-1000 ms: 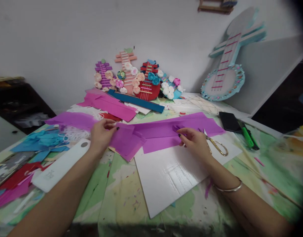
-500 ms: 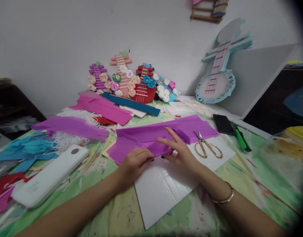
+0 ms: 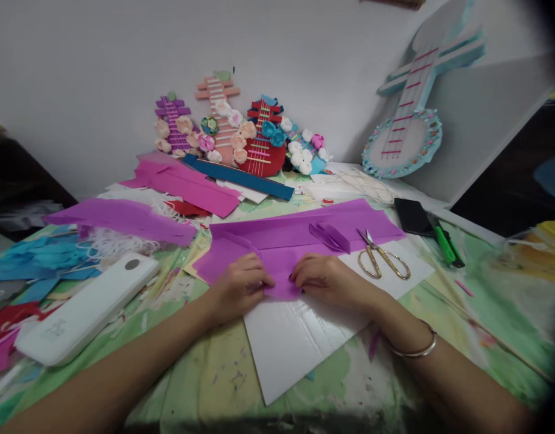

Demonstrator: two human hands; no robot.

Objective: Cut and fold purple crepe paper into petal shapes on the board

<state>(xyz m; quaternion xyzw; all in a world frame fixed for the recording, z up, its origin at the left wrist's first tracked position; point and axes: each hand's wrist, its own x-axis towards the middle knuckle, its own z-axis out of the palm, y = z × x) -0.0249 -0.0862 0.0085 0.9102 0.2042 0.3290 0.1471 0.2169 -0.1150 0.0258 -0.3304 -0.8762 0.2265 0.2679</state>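
Observation:
A small piece of purple paper [image 3: 281, 288] lies between my hands, over the lower edge of a larger purple sheet [image 3: 286, 234]. My left hand [image 3: 239, 286] has its fingers curled, pinching the small piece at its left side. At its right side, the bent fingers of my right hand [image 3: 334, 282] pinch it too. Behind my right hand, a folded purple strip [image 3: 330, 236] rests on the large sheet. Gold-handled scissors [image 3: 382, 255] lie to the right, blades pointing away. Beneath everything is a glossy white board [image 3: 292, 355].
A white oblong device [image 3: 90, 310] lies at left, near white shredded strands [image 3: 121, 238] and blue scraps [image 3: 42, 262]. Decorated model guitars [image 3: 262, 138] stand by the wall; a larger one [image 3: 399, 132] leans at right. A black phone [image 3: 412, 216] and green cutter [image 3: 444, 242] lie far right.
My right hand's spread fingers have curled inward onto the small purple piece. My left hand has shifted slightly left. The head view has tilted downward a little.

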